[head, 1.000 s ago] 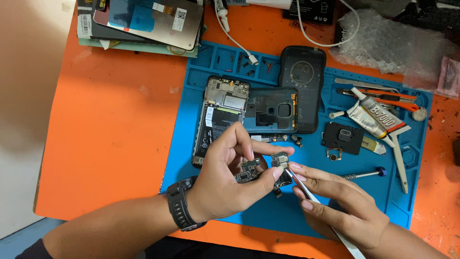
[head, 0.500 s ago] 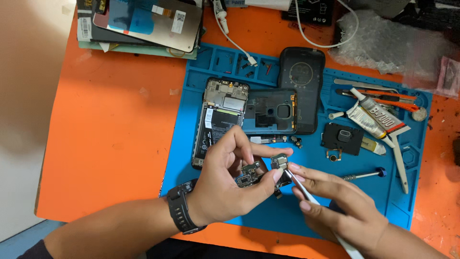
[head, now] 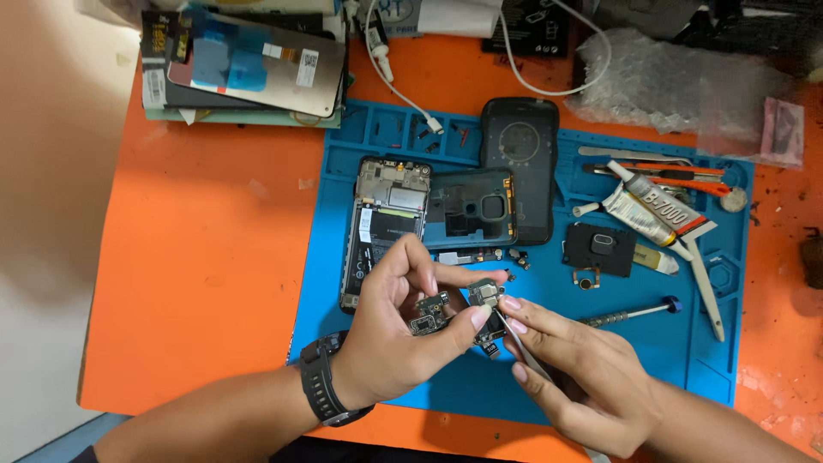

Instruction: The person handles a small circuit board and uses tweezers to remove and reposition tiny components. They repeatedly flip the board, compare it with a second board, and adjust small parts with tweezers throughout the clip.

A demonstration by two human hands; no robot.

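A small dark green circuit board (head: 444, 310), studded with metal shields and a camera module, is being held above the near edge of a blue silicone repair mat (head: 686, 360), between both hands. The board is being pinched by the left hand (head: 396, 339), whose thumb and curled fingers are closed on its left end, the palm being turned towards the camera and the wrist, wearing a black watch (head: 321, 383), being bent inward from the lower left. The right hand (head: 573, 377) is being brought in from the lower right, with the index finger stretched onto the board's right end; a pair of thin silver tweezers (head: 523, 350) is being gripped in its closed fingers, the tips being directed at the board's underside. Whether the tips are touching the board cannot be told.

Just beyond the hands, an opened black phone frame with exposed battery (head: 384, 225) is lying on the mat, with a black inner cover plate (head: 471, 207) touching its right side and a black rear shell (head: 519, 163) behind that. A silver glue tube (head: 650, 206) is lying well to the right. The mat is resting on an orange table (head: 206, 274).
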